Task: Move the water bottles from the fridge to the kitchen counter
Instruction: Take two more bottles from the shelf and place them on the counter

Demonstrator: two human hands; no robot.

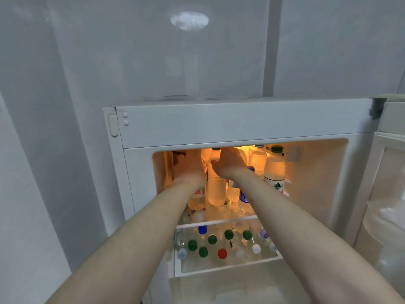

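Fingers of both hands reach among bottles in the lit fridge [241, 121]; their grip cannot be told.
Left hand [190, 166] and right hand [230, 161] flank a clear bottle [215, 189]; capped bottles [212, 239] crowd the shelf below.

White fridge [241, 123] casing against pale grey wall [65, 62]. Warm orange glow across upper shelf bottles [215, 189], clear and frosted. Green cap [276, 148] and green-and-white label [276, 185] on rightmost bottle [274, 167]; red-marked label [199, 191] at left, blue label [242, 197] mid-right. Below, caps in green [212, 239], blue [202, 229], red [222, 253], white [256, 249].
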